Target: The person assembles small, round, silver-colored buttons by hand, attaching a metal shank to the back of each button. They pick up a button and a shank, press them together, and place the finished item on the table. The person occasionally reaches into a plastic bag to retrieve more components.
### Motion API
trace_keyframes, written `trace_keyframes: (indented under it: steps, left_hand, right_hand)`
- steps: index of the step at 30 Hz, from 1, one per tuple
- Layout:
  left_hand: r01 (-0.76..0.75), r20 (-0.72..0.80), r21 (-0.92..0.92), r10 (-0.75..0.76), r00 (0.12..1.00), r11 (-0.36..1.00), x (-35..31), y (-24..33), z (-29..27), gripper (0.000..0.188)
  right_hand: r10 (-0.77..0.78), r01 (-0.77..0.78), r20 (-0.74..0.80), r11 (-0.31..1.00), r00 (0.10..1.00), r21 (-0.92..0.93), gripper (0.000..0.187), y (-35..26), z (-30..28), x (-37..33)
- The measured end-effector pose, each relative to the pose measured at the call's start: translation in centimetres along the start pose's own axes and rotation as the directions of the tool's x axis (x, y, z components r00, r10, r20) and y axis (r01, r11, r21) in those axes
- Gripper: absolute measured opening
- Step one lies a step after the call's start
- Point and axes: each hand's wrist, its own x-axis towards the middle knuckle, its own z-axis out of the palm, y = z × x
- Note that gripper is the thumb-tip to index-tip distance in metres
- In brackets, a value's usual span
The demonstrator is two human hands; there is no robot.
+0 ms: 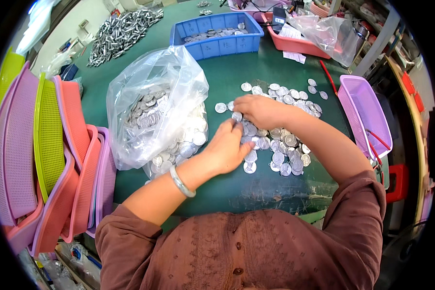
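Silver round medals with small loops lie spread over the green tabletop, with a pile of medals [285, 140] under and right of my hands. My right hand [261, 111] reaches in from the right, its fingers bent together at the fingertips around a medal [231, 105]. Just below it, my left hand [227, 150] lies palm down with its thumb apart from the fingers. Its fingertips meet another medal [237, 116] beside my right hand. To the left stands a clear plastic bag [154, 67] with many medals in it, its mouth gaping. My right thumb is mostly hidden.
A blue bin [217, 47] holding medals stands at the back, beside a pink tray [299, 44] of plastic and papers. Metal pieces [123, 34] are heaped far left. Stacked coloured baskets [50, 140] line the left edge. A purple basket [365, 111] stands right.
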Motion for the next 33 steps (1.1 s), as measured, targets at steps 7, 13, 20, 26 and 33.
trace_keyframes:
  steps: [7,13,20,26,33]
  left_hand:
    - [-0.062,-0.025,-0.024,0.061,0.998,0.998,-2.2,1.0,-0.9,0.052]
    - [-0.082,-0.239,0.166,0.121,0.963,0.983,-1.6,-0.9,-1.6,0.043]
    - [0.031,-0.126,0.559,0.048,0.991,0.828,2.9,-2.5,-0.6,0.032]
    - [-0.041,-0.038,0.335,0.057,0.998,0.941,1.4,-2.4,-0.9,0.023]
    - [-0.128,-0.042,0.143,0.135,0.990,0.981,-0.9,-0.3,-0.1,0.027]
  right_hand:
    - [0.062,-0.057,0.035,0.989,0.997,-0.140,0.038,-0.7,-4.7,0.5]
    - [0.209,-0.271,-0.378,0.955,0.902,-0.118,0.029,1.7,-10.7,5.5]
    - [0.157,-0.136,0.244,0.985,0.957,-0.102,0.032,-2.7,-2.1,0.9]
    - [0.027,-0.029,0.085,0.999,0.996,0.020,0.026,-4.7,-1.6,-4.1]
    - [0.460,-0.460,-0.157,0.887,0.874,0.035,0.024,0.8,-3.1,-0.1]
